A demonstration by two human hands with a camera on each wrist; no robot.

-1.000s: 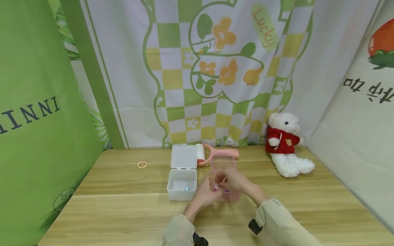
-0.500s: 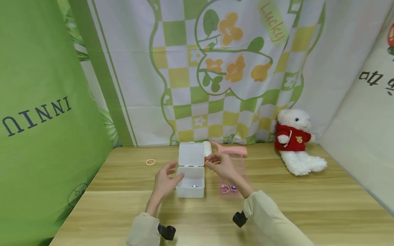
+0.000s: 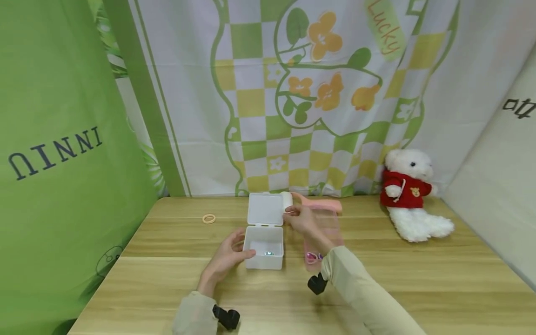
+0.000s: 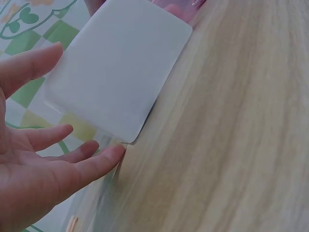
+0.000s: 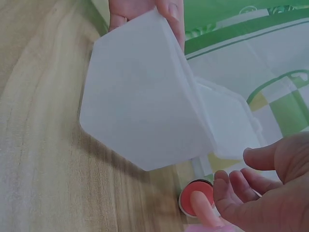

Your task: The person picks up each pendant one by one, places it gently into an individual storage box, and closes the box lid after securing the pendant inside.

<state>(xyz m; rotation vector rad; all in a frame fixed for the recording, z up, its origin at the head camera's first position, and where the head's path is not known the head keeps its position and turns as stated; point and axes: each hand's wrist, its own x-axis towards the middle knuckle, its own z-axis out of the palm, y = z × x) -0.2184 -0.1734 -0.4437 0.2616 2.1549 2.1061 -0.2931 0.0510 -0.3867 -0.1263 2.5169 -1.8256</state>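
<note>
A white plastic box [image 3: 264,261] stands on the table with its hinged lid [image 3: 265,209] raised. Inside it lies a small shiny teal piece [image 3: 269,253]. My left hand [image 3: 226,253] is at the box's left side, thumb by the front rim and fingers spread along the wall. In the left wrist view a fingertip [image 4: 114,152] is at the box's lower corner. My right hand [image 3: 302,221] is beside the lid's right edge, fingers loosely bent with nothing between them in the right wrist view. Partly behind that arm, a translucent pink case [image 3: 311,266] lies open, holding small shiny pink and purple pieces [image 3: 311,257].
A lint roller with a white roll [image 3: 286,199] and coral handle [image 3: 326,205] lies behind the pink case. A pale orange ring [image 3: 209,218] lies at the back left. A white teddy bear [image 3: 412,200] in a red hoodie sits at the back right. Curtains hang behind the table.
Both hands have left the pink case. My left hand went to the white box's left side and then slightly lower; my right hand went to the lid's right edge. The view shifted slightly.
</note>
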